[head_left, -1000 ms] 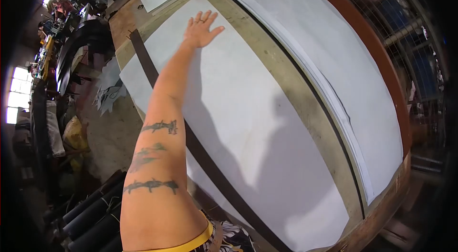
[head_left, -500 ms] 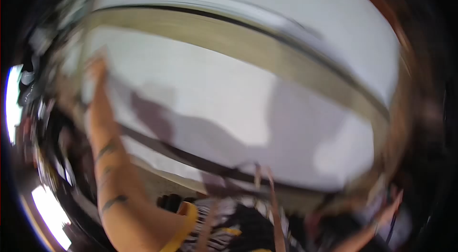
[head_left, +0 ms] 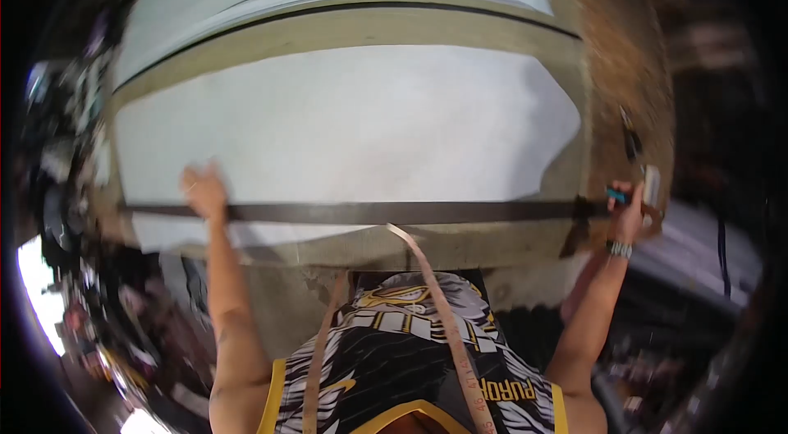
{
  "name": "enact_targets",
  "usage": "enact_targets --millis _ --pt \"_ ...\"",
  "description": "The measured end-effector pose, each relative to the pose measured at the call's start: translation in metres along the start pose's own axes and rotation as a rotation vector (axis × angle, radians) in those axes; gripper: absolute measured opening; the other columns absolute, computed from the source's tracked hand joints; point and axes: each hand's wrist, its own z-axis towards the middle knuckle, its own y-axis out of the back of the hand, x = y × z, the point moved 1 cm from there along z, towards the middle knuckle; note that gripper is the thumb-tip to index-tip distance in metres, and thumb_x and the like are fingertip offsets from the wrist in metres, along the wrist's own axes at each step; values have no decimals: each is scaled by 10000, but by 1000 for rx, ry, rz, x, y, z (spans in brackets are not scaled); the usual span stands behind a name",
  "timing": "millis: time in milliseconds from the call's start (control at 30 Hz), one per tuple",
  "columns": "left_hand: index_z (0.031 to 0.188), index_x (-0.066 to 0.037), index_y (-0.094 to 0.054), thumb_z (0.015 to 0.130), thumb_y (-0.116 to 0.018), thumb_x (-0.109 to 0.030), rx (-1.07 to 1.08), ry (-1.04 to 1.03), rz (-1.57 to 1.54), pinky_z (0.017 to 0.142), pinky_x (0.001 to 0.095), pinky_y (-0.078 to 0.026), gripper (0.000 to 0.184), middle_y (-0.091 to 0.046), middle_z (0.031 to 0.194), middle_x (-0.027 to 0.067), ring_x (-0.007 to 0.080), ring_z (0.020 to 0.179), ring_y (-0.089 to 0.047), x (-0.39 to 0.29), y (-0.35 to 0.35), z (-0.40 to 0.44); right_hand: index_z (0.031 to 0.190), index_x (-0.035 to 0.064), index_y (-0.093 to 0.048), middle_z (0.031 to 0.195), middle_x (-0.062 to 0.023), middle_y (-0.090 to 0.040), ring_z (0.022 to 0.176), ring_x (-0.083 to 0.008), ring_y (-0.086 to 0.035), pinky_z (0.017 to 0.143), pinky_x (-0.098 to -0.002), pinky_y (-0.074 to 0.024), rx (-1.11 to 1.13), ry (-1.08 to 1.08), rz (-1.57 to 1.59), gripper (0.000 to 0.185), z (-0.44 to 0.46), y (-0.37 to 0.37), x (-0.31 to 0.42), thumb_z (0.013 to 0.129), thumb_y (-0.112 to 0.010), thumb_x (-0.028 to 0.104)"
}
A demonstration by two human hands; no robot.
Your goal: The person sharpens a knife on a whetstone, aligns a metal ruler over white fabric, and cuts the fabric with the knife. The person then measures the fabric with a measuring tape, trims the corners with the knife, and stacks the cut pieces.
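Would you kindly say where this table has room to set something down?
The table is bare between the front white sheet and black line, and between dark strip and near edge, right of the measuring tape. The right hand and dark tool crowd the right end.

light: moderate; sheet [head_left: 369, 122] brightest between left hand [head_left: 203, 190] and right hand [head_left: 628, 211] | shadow: soft, on sheet end by right hand | glare: white patch [head_left: 39, 294] outboard of left hand, blown out | blur: left hand plus clutter [head_left: 86, 294] past it smeared; shirt [head_left: 386, 360] crisper | lens: fisheye, black strip [head_left: 394, 4] beyond hands bowed, corners black
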Motion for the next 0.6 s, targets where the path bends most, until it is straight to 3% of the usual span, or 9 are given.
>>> enact_targets --millis 67,100,133,167,200,300,433,600 --pt "1475 79 -332 979 -460 -551 -9 -5 -320 1195 501 -208 812 -336 1535 280 418 1444 -285 -81 35 -69 870 79 -654 835 -52 -679 576 -90 -527 476 -228 -373 137 -37 -20 475 21 -10 -10 1015 -500 505" --pt "1483 83 -308 961 -506 -529 72 14 -418 1204 499 -177 829 -304 1547 288 412 1457 -260 -132 97 -105 856 80 -634 833 -54 -669 569 -87 -517 474 -229 -365 147 -155 -10 481 24 -22 -10 1013 -499 514" --pt "1436 75 -388 887 -650 -460 -6 -15 -515 1179 499 -233 810 -369 1508 280 418 1421 -322 -174 138 -139 840 91 -605 831 -54 -659 564 -89 -513 474 -228 -368 308 -107 -8 476 36 -23 -22 1007 -505 525" --pt "1419 79 -402 842 -691 -460 -29 -57 -642 1171 518 -242 841 -383 1488 295 445 1410 -327 -211 161 -174 833 92 -593 831 -55 -656 563 -91 -514 475 -229 -374 379 -87 -36 478 43 -29 -29 1009 -501 526" --pt "1395 80 -420 830 -695 -473 33 -79 -705 1164 538 -250 837 -417 1451 297 470 1387 -344 -243 210 -204 826 93 -581 831 -57 -653 561 -94 -516 476 -229 -381 415 -68 -62 479 39 -34 -34 1010 -497 527" --pt "1322 30 -486 850 -684 -455 -20 -336 -879 1143 525 -298 706 -484 1331 230 428 1302 -408 -334 251 -297 856 75 -572 819 -65 -647 561 -100 -529 481 -232 -407 521 -66 -136 479 51 -30 -63 1030 -461 507" --pt "1184 -29 -560 893 -660 -364 -93 -504 -924 1051 472 -386 455 -538 1140 148 362 1140 -482 -364 269 -331 898 50 -575 814 -59 -646 552 -95 -533 475 -228 -406 632 6 -199 497 70 -24 -103 1042 -425 501" --pt "1040 -53 -591 893 -663 -289 -167 -492 -922 971 442 -410 288 -550 1059 113 315 1062 -509 -357 267 -327 936 55 -592 776 -27 -617 546 -84 -531 483 -224 -409 676 106 -257 500 53 -26 -102 1042 -414 510"
